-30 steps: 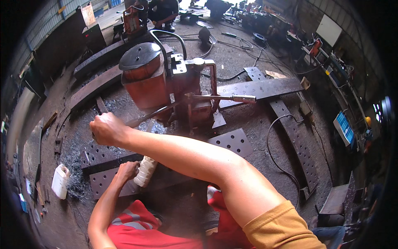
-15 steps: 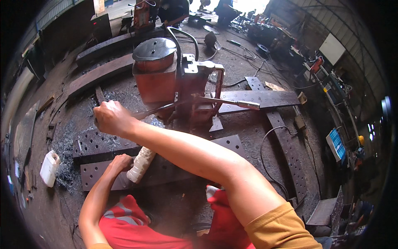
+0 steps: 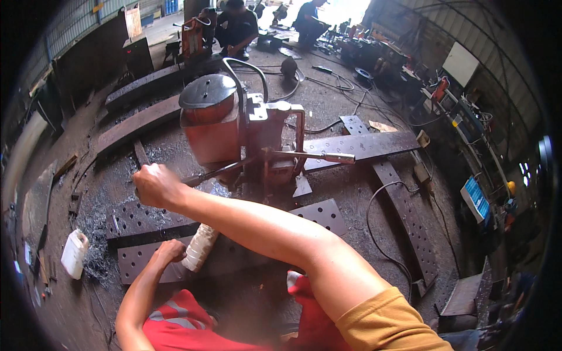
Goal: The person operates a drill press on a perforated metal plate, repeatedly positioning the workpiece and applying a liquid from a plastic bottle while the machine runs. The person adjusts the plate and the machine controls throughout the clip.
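Note:
Ahead of me stands a drilling machine [image 3: 213, 133] with a red body, a dark round cap and a curved handle. Its feed lever [image 3: 219, 171] slants down to the left, and my right hand [image 3: 157, 186] is closed around the outer end. Another lever arm [image 3: 338, 158] with a bright metal sleeve sticks out to the right. My left hand [image 3: 171, 250] is closed low down, right beside a cream-wrapped cylinder [image 3: 201, 248]; what its fingers hold is hidden. Beneath the machine lie drilled steel plates [image 3: 140, 263], partly covered by my right arm.
Metal shavings [image 3: 100, 257] and a white plastic jug [image 3: 75, 254] lie at left. More drilled beams [image 3: 404, 219] and a looping cable [image 3: 370, 219] are at right. Long steel bars [image 3: 140, 124] lie behind. Two people [image 3: 309, 23] are at the far end among equipment.
The whole scene sits a little lower in the picture, and the people in the back show more. Both hands keep their places against the machine and the plates.

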Tool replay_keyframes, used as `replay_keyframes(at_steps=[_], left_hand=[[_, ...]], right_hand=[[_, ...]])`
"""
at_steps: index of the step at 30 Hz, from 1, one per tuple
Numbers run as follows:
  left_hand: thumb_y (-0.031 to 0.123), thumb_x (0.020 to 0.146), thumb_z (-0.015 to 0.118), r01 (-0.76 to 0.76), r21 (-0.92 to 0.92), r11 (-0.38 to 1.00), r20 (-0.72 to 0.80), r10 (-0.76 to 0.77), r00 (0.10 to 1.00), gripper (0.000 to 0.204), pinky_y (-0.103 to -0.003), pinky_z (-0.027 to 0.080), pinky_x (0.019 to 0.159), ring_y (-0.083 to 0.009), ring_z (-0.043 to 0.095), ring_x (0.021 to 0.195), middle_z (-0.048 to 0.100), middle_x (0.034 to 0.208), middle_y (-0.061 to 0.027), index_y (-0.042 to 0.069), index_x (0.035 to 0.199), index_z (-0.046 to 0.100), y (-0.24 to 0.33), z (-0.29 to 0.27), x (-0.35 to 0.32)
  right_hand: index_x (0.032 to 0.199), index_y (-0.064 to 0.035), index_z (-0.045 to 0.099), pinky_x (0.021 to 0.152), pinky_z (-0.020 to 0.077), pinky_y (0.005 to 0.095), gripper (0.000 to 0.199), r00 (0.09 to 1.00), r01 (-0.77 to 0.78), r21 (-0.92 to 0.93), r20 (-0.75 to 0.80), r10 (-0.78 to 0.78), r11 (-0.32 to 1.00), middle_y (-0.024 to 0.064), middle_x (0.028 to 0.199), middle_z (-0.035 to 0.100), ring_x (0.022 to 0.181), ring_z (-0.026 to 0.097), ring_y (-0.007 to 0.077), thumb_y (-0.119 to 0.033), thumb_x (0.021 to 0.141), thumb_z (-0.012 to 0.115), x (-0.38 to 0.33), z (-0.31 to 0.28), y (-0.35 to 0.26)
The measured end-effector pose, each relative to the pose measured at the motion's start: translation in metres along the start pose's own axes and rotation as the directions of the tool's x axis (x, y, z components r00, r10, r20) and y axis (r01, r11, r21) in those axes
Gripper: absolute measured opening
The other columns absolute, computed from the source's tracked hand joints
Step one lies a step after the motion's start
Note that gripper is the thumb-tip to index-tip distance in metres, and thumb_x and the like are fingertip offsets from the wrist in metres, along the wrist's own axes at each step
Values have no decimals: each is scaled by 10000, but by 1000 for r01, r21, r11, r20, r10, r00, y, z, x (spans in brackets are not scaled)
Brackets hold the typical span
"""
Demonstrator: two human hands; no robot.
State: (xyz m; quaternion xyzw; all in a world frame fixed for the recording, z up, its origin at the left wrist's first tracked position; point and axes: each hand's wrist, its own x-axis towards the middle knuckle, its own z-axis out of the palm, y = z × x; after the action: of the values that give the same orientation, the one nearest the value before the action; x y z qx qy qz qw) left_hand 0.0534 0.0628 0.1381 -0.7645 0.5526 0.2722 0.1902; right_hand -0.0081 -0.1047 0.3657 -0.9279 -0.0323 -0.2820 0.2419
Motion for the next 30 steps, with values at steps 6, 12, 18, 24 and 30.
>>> replay_keyframes(at_steps=[6, 12, 18, 24, 30], left_hand=[[303, 878, 573, 2, 20, 1000, 16, -2, 1000, 293, -497, 562, 839, -386, 699, 977, 727, 1012, -196, 116, 1009, 756, -1, 3, 0], [303, 897, 564, -11, 10, 1000, 16, 11, 1000, 295, -493, 560, 844, -378, 696, 988, 727, 1025, -184, 114, 1021, 754, -3, 2, 1], [287, 900, 563, 18, 7, 1000, 35, -18, 999, 277, -485, 552, 855, -374, 690, 1001, 725, 1042, -169, 120, 1013, 752, 0, 3, 0], [261, 867, 574, -3, -9, 1000, -9, 3, 1000, 269, -491, 556, 846, -378, 696, 983, 722, 1013, -199, 103, 980, 760, 0, 9, 2], [282, 870, 582, 13, -14, 1000, 9, -13, 1000, 276, -480, 550, 864, -368, 687, 1005, 725, 1032, -171, 116, 1006, 755, -1, 13, 5]], right_hand=[[682, 26, 685, 673, 585, 487, 145, 999, -9, 29, 33, 8, 1000, 286, 707, 659, 712, 698, 444, -100, 741, 644, 0, -5, -2], [679, 26, 684, 673, 586, 481, 135, 1000, -12, 16, 11, 12, 1000, 281, 705, 660, 707, 698, 443, -93, 736, 653, -2, 1, 1], [671, -10, 710, 680, 599, 459, 102, 999, -39, 5, 21, 39, 999, 257, 750, 688, 744, 716, 418, -92, 712, 665, 0, 0, -3], [668, 30, 680, 673, 587, 480, 150, 1000, -20, 25, 10, 20, 999, 288, 700, 655, 701, 699, 439, -91, 749, 646, -2, -2, -1], [675, 37, 678, 682, 590, 485, 160, 998, -57, 37, 14, 56, 998, 287, 709, 660, 709, 702, 438, -95, 758, 644, -1, 0, 2]])
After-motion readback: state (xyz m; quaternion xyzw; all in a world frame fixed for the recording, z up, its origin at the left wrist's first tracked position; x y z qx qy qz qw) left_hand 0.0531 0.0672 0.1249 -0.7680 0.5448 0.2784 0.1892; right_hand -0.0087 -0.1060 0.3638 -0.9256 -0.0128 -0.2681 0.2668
